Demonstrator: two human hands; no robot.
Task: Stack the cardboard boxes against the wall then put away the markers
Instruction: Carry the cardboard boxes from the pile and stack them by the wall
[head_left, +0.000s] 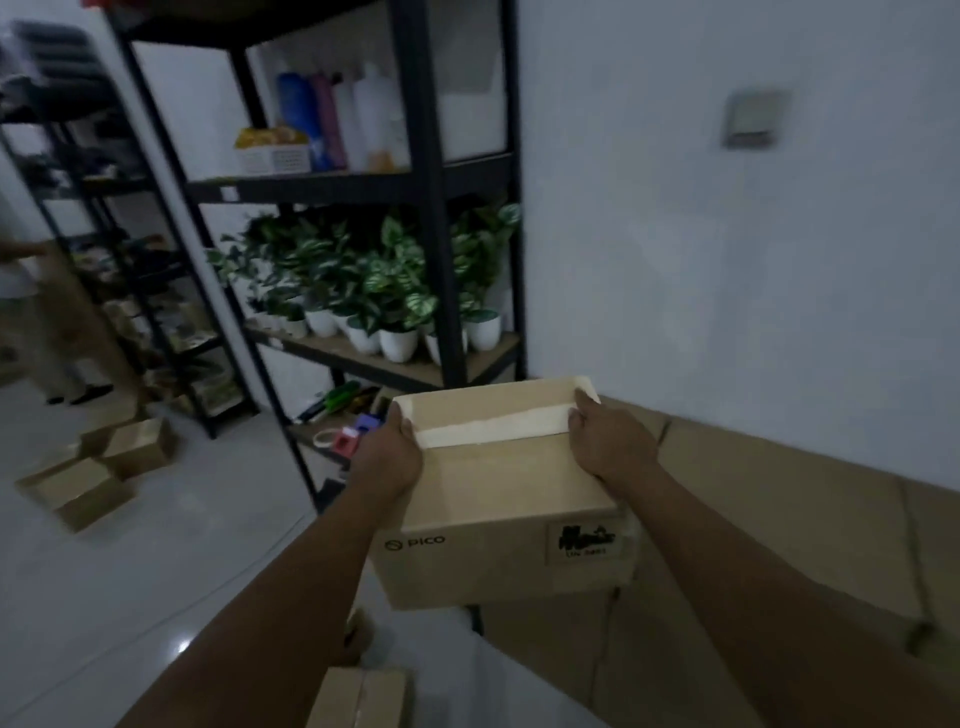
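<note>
1. Head view: the taped cardboard box (498, 499) was held at its two ends, left hand (389, 452) and right hand (610, 441) clamped on it, just above the large boxes (779, 519) by the wall (727, 260).
2. Looked stiff and fairly light; the ends were probably the best grip.

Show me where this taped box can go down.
Free: the large carton's top, between the held box and the wall; bare floor left of the arms. Crowded: shelves of potted plants, and small boxes far left.

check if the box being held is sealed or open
Sealed: the box has its top flaps flat, with tape running along the seam.
</note>
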